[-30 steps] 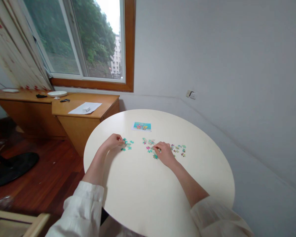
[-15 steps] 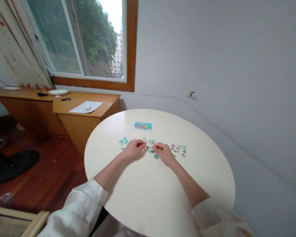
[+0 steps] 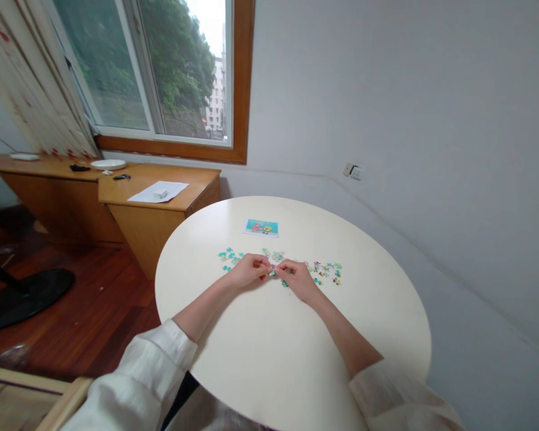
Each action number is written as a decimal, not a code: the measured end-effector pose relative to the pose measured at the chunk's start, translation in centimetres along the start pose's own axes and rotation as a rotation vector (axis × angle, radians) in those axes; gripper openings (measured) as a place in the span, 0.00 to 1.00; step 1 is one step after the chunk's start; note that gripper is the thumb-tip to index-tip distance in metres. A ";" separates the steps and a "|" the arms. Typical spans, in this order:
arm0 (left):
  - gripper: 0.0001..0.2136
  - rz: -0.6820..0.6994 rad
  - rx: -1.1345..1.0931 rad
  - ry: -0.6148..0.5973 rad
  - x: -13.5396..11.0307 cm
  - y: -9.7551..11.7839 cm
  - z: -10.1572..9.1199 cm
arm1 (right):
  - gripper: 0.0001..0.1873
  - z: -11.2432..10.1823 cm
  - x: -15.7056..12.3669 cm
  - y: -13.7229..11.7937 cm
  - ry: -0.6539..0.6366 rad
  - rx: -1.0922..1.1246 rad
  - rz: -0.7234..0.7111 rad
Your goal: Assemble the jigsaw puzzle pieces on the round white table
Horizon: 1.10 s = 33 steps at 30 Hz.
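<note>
Pieces (image 3: 225, 257) of a puzzle are laid on the near side of the card (image 3: 262, 228) in a loose band, with its long axis set from left to right, roughly level with the card's own long side. Single pieces are turned at mixed angles, and most are too small for their direction to be read. Teal ones are grouped to the near left of the card; mixed colours are strewn to its near right. Directly nearer than the card, the left hand (image 3: 248, 271) and the right hand (image 3: 299, 280) are held close together over the middle of the band, thumbs and fingers narrowed, tips almost or quite touching. A speck of pink is seen at the tips, but whether a piece is gripped by either hand cannot be told. Beyond the card, the far edge of the round table (image 3: 269, 341) is found near; the side edges are set well apart from it, the right one farther. Nearer than the card, past the hands, a broad stretch of white top is left for moving, crossed by the forearms (image 3: 206, 310).
</note>
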State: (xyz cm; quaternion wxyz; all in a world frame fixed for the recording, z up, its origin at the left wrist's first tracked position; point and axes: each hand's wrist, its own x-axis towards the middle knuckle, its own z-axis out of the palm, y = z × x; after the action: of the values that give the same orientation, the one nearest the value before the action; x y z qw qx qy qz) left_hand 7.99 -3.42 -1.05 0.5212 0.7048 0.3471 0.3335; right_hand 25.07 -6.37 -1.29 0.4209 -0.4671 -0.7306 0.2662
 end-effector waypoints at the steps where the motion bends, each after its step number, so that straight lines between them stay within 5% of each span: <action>1: 0.11 -0.003 -0.006 0.001 0.0 0.0 0.0 | 0.12 0.0 0.0 0.0 -0.004 -0.001 -0.002; 11: 0.11 -0.031 0.010 0.198 0.6 -0.1 -2.1 | 0.08 0.0 0.1 1.9 0.090 -0.243 0.002; 19: 0.11 -0.080 0.092 0.310 0.4 -0.2 -3.6 | 0.09 -0.1 -0.3 2.5 -0.044 -0.500 0.024; 33: 0.08 -0.102 0.124 0.430 1.1 -1.8 -4.3 | 0.06 -0.2 -0.2 2.8 -0.059 -0.484 0.018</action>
State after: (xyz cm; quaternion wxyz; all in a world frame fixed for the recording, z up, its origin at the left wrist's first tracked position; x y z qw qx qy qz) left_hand 4.72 0.07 -1.70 0.4073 0.6295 0.5053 0.4272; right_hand 26.52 -5.33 -3.46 0.2727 -0.5530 -0.7808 0.1005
